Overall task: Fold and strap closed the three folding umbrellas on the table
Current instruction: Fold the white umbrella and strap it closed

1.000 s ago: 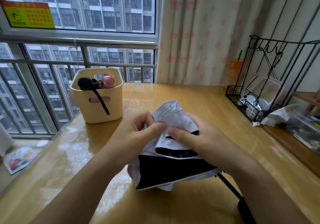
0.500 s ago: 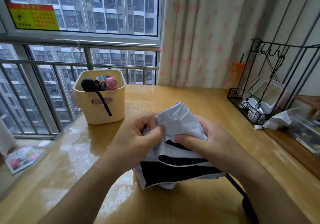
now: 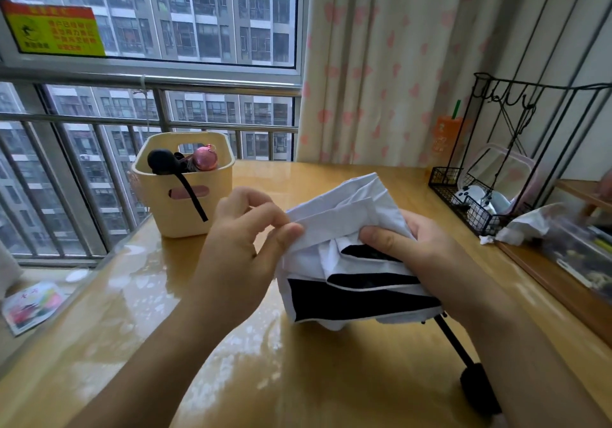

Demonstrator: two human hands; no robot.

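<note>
A folding umbrella [image 3: 351, 215] with white cloth outside and black lining hangs bunched above the wooden table [image 3: 298, 378]. My right hand [image 3: 420, 252] grips the gathered canopy round its middle. My left hand [image 3: 245, 245] pinches one white fold at its left edge between thumb and fingers. The umbrella's thin black shaft and black handle [image 3: 477, 388] run down toward me at the lower right. In a cream basket [image 3: 185, 209] at the back left stand two other umbrellas, one with a black handle [image 3: 162, 161] and dangling strap, one with a pink handle [image 3: 204, 157].
A black wire rack [image 3: 490, 195] with small items stands at the back right, next to a crumpled white tissue [image 3: 526, 225] and a raised wooden shelf. The window with railing lies behind the basket; a pink-patterned curtain hangs at the back.
My left hand has shifted left off the bundle and now pinches a single white fold, pulling it outward. The canopy sits a little more to the right; my right hand keeps its grip.
</note>
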